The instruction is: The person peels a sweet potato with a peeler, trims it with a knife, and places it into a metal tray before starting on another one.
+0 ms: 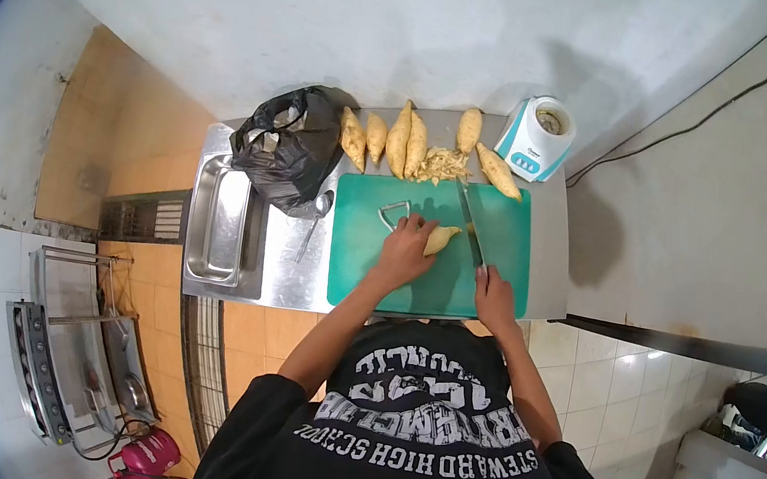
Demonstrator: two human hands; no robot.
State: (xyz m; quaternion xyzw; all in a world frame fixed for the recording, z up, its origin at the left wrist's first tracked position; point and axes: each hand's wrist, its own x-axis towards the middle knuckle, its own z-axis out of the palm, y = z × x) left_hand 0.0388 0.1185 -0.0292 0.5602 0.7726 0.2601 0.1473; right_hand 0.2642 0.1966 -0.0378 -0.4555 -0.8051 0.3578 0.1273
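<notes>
My left hand (409, 246) is closed over a peeled, pale yellow sweet potato (445, 239) that lies on the green cutting board (354, 270). A white-handled peeler (388, 210) lies right by its fingers. In my right hand (493, 299) is the handle of a long knife (472, 225). The blade points away from me, to the right of the sweet potato and apart from most of it. Beyond the board's far edge sits a heap of pale peelings (442, 165). Unpeeled sweet potatoes (400, 140) lie in a row around the heap.
A black plastic bag (289, 149) stands at the left rear, near a spoon (319, 209). Left of these is a steel sink basin (218, 223). A white and blue appliance base (537, 138) stands at the right rear, against the wall (388, 20).
</notes>
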